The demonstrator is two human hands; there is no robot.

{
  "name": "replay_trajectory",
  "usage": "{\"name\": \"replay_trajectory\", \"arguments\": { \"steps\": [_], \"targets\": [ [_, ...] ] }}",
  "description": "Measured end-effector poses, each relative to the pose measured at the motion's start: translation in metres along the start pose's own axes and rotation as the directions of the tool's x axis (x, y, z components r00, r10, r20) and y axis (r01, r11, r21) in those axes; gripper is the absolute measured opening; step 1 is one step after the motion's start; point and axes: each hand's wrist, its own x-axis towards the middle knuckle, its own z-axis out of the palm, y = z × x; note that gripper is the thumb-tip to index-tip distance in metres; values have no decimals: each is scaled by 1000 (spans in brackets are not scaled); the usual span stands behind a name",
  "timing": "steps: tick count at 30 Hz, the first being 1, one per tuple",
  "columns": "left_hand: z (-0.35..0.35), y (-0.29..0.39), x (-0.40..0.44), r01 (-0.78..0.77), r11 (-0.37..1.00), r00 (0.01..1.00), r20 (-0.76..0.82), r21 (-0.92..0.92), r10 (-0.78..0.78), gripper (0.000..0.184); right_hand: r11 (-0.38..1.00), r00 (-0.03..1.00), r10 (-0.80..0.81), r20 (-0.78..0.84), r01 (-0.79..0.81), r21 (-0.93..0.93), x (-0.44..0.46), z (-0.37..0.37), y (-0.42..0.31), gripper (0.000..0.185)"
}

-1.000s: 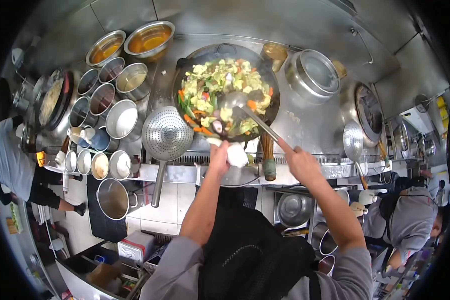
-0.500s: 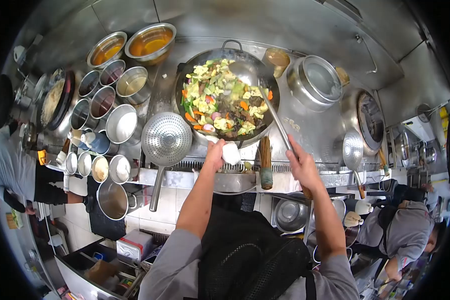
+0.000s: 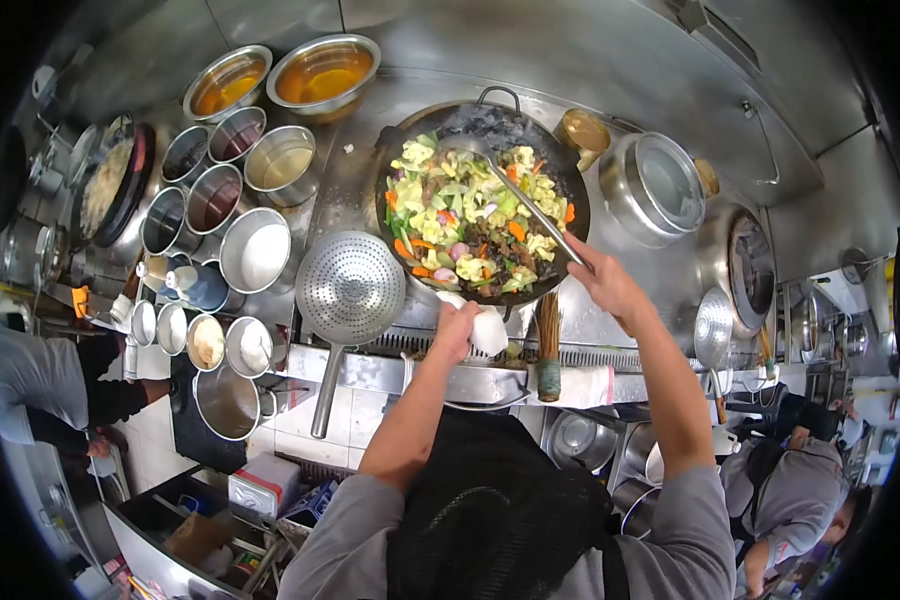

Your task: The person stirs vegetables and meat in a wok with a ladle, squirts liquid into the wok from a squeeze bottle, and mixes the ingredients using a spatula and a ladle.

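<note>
A dark wok holds chopped vegetables and dark meat-like pieces, with cabbage, carrot and purple onion among them. At its near rim, my left hand is closed around a folded white cloth; the wok's near handle beneath is mostly hidden. My right hand grips the long metal handle of a ladle from the right. The ladle's head lies among the food at the wok's far side, partly hidden. A bamboo brush stands between my hands at the stove edge.
A perforated strainer lies left of the wok. Beyond it are several metal seasoning pots and two bowls of orange liquid. A lidded pot stands right. People in grey work at far left and at right.
The ladle's head has moved left across the wok's far side, and the food has shifted. My right hand has moved slightly up relative to the stove. The whole view has shifted and turned a little.
</note>
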Motion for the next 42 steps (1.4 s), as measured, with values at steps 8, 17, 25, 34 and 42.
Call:
{"name": "replay_trajectory", "arguments": {
  "steps": [8,17,25,34,42],
  "targets": [
    [0,-4,2,-60,998,998,1,-23,60,19,888,997,76,-3,-69,-454,-104,-17,-55,58],
    [5,-6,3,-127,986,991,30,-108,131,23,767,995,80,-60,-100,-634,-169,-100,-108,54],
    [-6,0,7,57,995,998,44,-78,-53,20,452,964,260,50,-76,-889,-157,-161,-115,55],
    [-6,-5,13,61,998,997,-54,-14,-61,20,862,969,236,-70,-242,-445,-137,-38,-12,56],
    [0,2,3,-39,999,999,-15,19,39,16,904,889,422,-178,-428,5,-100,-58,-60,51]
  ]
}}
